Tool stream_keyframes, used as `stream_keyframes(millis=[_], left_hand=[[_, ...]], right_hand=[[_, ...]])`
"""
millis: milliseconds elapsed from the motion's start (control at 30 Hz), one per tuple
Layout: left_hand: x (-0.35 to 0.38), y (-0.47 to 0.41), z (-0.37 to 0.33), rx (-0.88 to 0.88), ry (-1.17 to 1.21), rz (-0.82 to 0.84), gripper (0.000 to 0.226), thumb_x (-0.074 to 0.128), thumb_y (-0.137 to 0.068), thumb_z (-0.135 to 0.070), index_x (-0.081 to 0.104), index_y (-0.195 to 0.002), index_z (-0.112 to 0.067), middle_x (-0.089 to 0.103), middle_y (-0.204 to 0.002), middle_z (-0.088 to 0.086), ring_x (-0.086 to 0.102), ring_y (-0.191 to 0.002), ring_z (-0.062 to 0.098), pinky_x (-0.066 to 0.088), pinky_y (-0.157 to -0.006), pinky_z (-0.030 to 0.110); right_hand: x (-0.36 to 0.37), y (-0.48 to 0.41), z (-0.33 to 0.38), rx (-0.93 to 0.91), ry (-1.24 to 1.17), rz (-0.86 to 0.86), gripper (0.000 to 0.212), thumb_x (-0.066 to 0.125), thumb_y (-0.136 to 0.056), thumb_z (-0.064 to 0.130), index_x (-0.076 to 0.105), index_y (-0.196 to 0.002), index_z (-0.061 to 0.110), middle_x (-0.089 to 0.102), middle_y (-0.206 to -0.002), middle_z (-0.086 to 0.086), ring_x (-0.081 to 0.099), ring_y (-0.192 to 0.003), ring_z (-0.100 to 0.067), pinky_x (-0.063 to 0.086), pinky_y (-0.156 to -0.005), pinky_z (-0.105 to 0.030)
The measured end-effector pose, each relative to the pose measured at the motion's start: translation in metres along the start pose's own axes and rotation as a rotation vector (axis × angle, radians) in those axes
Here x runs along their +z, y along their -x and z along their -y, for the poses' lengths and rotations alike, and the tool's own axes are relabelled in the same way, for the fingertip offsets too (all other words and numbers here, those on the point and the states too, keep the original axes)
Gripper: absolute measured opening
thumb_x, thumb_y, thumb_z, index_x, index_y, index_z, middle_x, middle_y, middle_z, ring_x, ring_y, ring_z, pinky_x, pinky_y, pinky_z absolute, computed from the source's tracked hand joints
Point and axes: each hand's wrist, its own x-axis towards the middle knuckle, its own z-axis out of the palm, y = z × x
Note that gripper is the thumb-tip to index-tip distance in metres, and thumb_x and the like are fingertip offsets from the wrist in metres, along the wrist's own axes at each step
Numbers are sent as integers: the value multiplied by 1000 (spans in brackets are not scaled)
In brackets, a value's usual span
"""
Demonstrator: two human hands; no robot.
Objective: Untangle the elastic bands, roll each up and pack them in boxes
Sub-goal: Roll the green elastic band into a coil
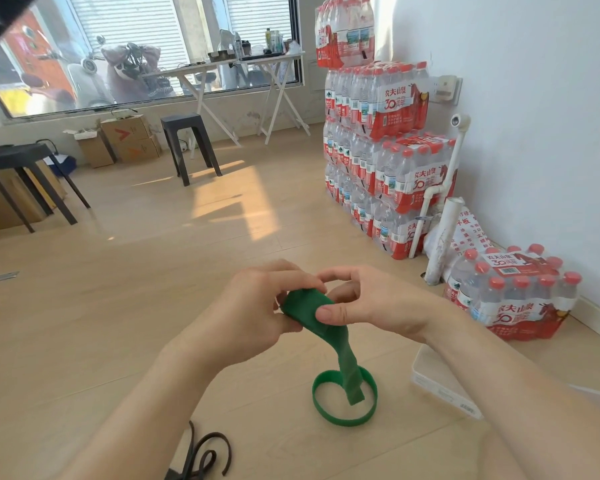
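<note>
Clutter nearest the hands: a black elastic band [205,452] lies in loose loops on the floor below the left forearm. A pale lidded box [437,382] sits on the floor just under the right forearm, which partly covers it. Neither touches the hands.

Beyond the right hand, a shrink-wrapped pack of red-capped water bottles [510,296] rests on the floor against the wall. A white pipe [442,237] leans just behind it, and a tall stack of the same water packs [385,150] rises farther back.

Well beyond the left hand stand two dark stools [191,143], with cardboard cartons [125,140] between them by the far wall. Two white folding worktops [222,71] carrying bottles stand before a wide window [136,46].

Task item: the green elastic band [305,308] is held in the air between both hands, its upper part wound into a flat roll. The left hand [257,306] grips the roll with curled fingers. The right hand [371,303] pinches it, thumb pressed flat on the near face and fingers curled behind. The unrolled tail hangs twisted below the hands and ends in an open loop standing on edge on the floor.

Surface: light wood-pattern floor [118,289], with a sunlit patch ahead of the hands. The wall [534,98] to the right is white.
</note>
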Motion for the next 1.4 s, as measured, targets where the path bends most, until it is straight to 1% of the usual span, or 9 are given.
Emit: stream_keyframes(millis=[133,267,400,567,700,900,1067,1300,1400], left_hand=[[-13,2,3,-144,402,154,62,78,-66,8,68,-110,-34,66,-101,-19,55,-75,7,52,-70,29],[-14,0,6,-133,516,182,55,82,-61,-1,71,-108,-28,70,-108,-4,56,-96,39,49,-83,57],[-12,-1,5,-124,536,190,52,81,-63,6,72,-106,-22,73,-99,7,64,-93,40,55,-81,49],[-14,1,4,-128,652,47,48,76,-62,14,70,-100,-15,75,-92,8,71,-86,26,56,-69,28],[-21,5,8,-153,663,-21,45,75,-62,6,69,-103,-10,75,-94,9,71,-87,27,57,-72,29],[-20,3,11,-230,521,-113,40,77,-69,7,71,-97,-21,75,-90,0,70,-88,33,57,-82,41],[-20,3,12,-269,416,-86,35,78,-70,4,72,-93,-22,76,-85,-2,72,-82,23,56,-84,43],[-25,3,19,-358,430,25,24,77,-72,-1,76,-90,-17,75,-79,5,68,-71,18,54,-67,29],[-27,4,23,-395,460,107,18,78,-72,-9,76,-89,-15,74,-78,8,61,-63,16,48,-58,22]], right_hand=[[-7,3,-5,-63,-163,149,73,83,-69,11,45,-131,17,67,-116,-20,63,-104,-28,47,-96,-43],[-8,0,-7,-108,-244,265,90,87,-61,22,39,-136,13,62,-122,-23,61,-104,-27,52,-87,-33],[-7,-2,-10,-128,-300,293,95,89,-60,28,38,-139,11,62,-120,-21,63,-103,-25,50,-89,-33],[0,0,-5,-92,-201,262,87,84,-61,51,48,-136,23,64,-113,5,59,-103,-10,49,-83,-26],[13,1,1,-133,222,26,72,85,-58,40,54,-123,40,66,-118,6,58,-112,-10,46,-101,-35],[31,-3,2,-250,508,-359,76,73,-74,21,29,-131,44,57,-79,8,57,-75,-9,47,-72,-29],[23,1,-1,-425,672,-422,86,65,-78,13,21,-138,57,52,-112,7,52,-76,-3,46,-73,-23],[24,-6,-3,-554,729,-360,61,71,-83,17,50,-138,30,53,-134,12,52,-118,-4,45,-99,-26],[26,-4,0,-520,705,-319,61,76,-80,21,53,-137,26,55,-136,14,50,-112,12,40,-99,-14]])
